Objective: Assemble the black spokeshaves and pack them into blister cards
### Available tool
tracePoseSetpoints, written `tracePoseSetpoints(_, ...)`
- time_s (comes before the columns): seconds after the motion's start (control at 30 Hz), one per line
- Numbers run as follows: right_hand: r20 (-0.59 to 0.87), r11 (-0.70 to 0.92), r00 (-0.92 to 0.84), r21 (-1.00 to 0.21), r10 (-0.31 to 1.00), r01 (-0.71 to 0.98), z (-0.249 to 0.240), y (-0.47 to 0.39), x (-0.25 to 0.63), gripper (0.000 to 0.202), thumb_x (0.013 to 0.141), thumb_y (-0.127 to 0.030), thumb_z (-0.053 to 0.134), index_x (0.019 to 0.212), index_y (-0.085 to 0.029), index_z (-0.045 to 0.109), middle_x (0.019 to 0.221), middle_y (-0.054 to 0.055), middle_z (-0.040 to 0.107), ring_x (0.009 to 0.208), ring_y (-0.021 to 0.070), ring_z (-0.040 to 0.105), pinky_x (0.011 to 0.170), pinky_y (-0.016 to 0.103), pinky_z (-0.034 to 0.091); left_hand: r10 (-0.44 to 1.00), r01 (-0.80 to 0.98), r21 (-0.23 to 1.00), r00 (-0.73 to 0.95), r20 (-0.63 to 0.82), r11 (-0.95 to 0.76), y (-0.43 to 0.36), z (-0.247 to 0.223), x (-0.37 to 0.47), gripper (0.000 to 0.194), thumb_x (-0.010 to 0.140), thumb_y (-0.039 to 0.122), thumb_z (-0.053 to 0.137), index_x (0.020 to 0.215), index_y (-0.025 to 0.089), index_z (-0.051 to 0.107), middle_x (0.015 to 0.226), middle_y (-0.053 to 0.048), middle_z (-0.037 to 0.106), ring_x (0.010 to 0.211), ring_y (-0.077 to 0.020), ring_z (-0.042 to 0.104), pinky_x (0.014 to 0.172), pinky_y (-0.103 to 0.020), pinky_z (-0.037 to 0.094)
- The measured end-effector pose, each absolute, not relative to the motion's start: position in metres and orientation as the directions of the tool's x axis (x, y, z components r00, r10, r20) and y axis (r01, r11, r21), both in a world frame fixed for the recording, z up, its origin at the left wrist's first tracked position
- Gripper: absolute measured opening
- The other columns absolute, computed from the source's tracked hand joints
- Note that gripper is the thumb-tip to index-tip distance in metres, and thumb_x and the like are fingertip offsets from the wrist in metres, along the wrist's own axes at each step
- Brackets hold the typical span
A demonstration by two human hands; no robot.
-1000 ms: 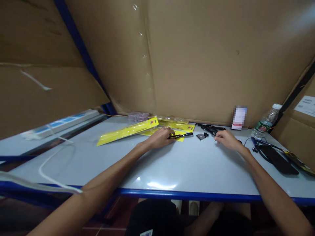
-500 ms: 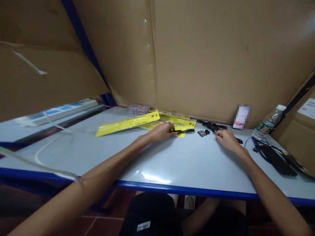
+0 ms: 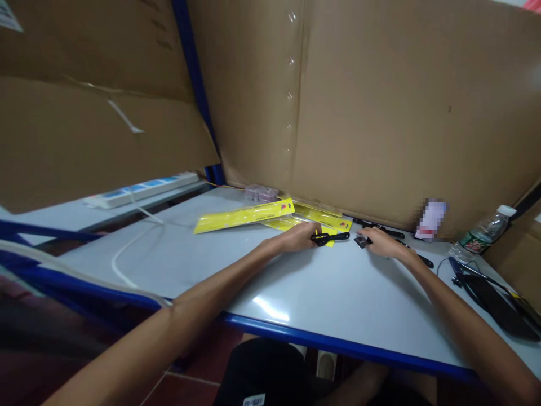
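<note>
"Where is the left hand (image 3: 301, 237) working?"

"Just right of the long, flat yellow package (image 3: 245, 216), which is lying on the white, blue-edged desk (image 3: 321, 299). Its grip is pinching a slim black plastic-looking piece (image 3: 337, 238), whose free end is pointing away from that package."

"And the right hand (image 3: 382, 242)?"

"Farther right of the package, its grip is pinching a small, flat grey piece (image 3: 360, 242) at the fingertips."

"Anything beyond?"

"A clear, green-labelled bottle (image 3: 482, 234) is standing well right of the package."
</note>
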State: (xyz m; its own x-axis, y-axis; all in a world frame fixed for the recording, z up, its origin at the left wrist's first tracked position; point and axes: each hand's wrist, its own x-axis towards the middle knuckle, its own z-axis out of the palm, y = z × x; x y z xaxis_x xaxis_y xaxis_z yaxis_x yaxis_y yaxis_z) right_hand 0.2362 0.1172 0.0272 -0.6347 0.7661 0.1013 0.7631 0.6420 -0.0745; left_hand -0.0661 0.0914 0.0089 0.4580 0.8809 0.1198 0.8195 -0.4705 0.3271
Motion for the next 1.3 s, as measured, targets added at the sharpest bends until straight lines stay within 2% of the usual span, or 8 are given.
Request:
tracePoseSetpoints(0.3,-0.001,0.541,-0.550,-0.173,0.835,0.823,0.039,0.141,0.231,0.014,0.060,-0.011,0.076,0.071,-0.019,0.071,0.074,0.001,0.069,0.075,0.0190,0.061,0.065,0.025,0.036,0.865,0.774,0.400,0.486,0.123,-0.491,0.086,0.014,-0.063,0.038,0.076,0.012,0.065,0.113,0.016,0.068,0.097,-0.006,0.072,0.086,-0.0212,0.064,0.070,-0.026,0.043)
tracePoseSetpoints(0.53,0.120,0.400,-0.388,-0.430,0.914,0.809,0.059,0.102,0.256,0.012,0.073,-0.029,0.070,0.070,-0.018,0.066,0.064,-0.002,0.062,0.062,0.0145,0.054,0.060,0.026,0.036,0.789,0.642,0.491,0.588,0.177,-0.589,0.082,0.007,-0.054,0.035,0.074,0.009,0.059,0.106,0.015,0.071,0.087,-0.003,0.071,0.078,-0.0183,0.060,0.066,-0.025,0.038)
tracePoseSetpoints(0.6,0.141,0.334,-0.320,-0.632,0.937,0.699,0.057,0.084,0.262,0.019,0.075,-0.036,0.071,0.074,-0.019,0.064,0.065,-0.002,0.060,0.059,0.0131,0.051,0.058,0.027,0.036,0.769,0.595,0.537,0.613,0.178,-0.599,0.074,0.005,-0.044,0.031,0.074,0.010,0.060,0.102,0.016,0.071,0.087,-0.003,0.070,0.078,-0.0183,0.060,0.067,-0.026,0.038)
tracePoseSetpoints(0.67,0.116,0.217,-0.256,-0.884,0.960,0.414,0.051,0.068,0.262,0.026,0.070,-0.039,0.079,0.074,-0.019,0.063,0.066,-0.003,0.059,0.059,0.0119,0.049,0.059,0.027,0.037,0.746,0.542,0.577,0.639,0.188,-0.610,0.063,0.004,-0.031,0.033,0.074,0.010,0.060,0.104,0.017,0.071,0.092,-0.003,0.071,0.084,-0.0196,0.061,0.072,-0.028,0.041)
tracePoseSetpoints(0.73,0.051,0.076,-0.229,-0.992,0.972,0.105,0.042,0.056,0.257,0.029,0.063,-0.035,0.086,0.071,-0.018,0.064,0.071,-0.001,0.061,0.062,0.0115,0.050,0.061,0.027,0.039,0.718,0.504,0.589,0.666,0.201,-0.632,0.053,0.004,-0.019,0.036,0.074,0.009,0.060,0.107,0.019,0.071,0.101,-0.005,0.072,0.092,-0.0215,0.063,0.079,-0.030,0.044)
tracePoseSetpoints(0.93,-0.117,-0.157,-0.180,-0.960,0.977,-0.231,0.026,0.047,0.235,0.029,0.053,-0.017,0.090,0.075,-0.019,0.071,0.083,0.006,0.068,0.074,0.0154,0.056,0.069,0.031,0.045,0.739,0.579,0.536,0.661,0.133,-0.615,0.043,0.003,-0.014,0.043,0.080,0.021,0.066,0.123,0.017,0.062,0.109,-0.009,0.068,0.099,-0.0242,0.061,0.087,-0.035,0.045)
tracePoseSetpoints(1.13,0.018,0.006,-0.159,-0.997,0.987,-0.071,0.029,0.037,0.231,0.020,0.062,-0.027,0.085,0.077,-0.018,0.074,0.082,0.003,0.068,0.078,0.0158,0.058,0.074,0.032,0.045,0.771,0.698,0.411,0.637,0.018,-0.587,0.055,0.014,-0.041,0.033,0.086,0.042,0.063,0.106,0.017,0.062,0.101,-0.009,0.065,0.089,-0.0224,0.058,0.075,-0.032,0.042)
tracePoseSetpoints(1.3,0.045,0.031,-0.114,-0.991,0.992,-0.128,0.026,0.040,0.232,0.027,0.056,-0.030,0.089,0.065,-0.018,0.067,0.074,0.001,0.067,0.073,0.0167,0.062,0.082,0.037,0.051,0.757,0.684,0.411,0.653,0.024,-0.603,0.056,0.014,-0.043,0.019,0.087,0.035,0.059,0.094,0.018,0.062,0.093,-0.006,0.065,0.083,-0.0208,0.057,0.070,-0.030,0.040)
